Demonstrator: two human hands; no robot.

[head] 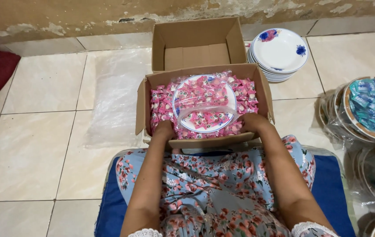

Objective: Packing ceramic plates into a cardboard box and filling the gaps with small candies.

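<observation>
A brown cardboard box [142, 98] stands on the tiled floor in front of my lap. Inside it lies a white plate [204, 104] covered with pink wrapped candies, sealed in clear plastic, on top of more pink candies [159, 103]. My left hand [164, 131] grips the plate's near left edge. My right hand [252, 123] grips its near right edge. Both hands reach over the box's front wall.
An empty open cardboard box [196, 41] sits just behind. A stack of white flowered plates [279, 52] stands at the back right. Wrapped plates of blue candies [369, 109] lie at the right. A clear plastic sheet [115, 92] lies left. Blue cushion [110, 210] under me.
</observation>
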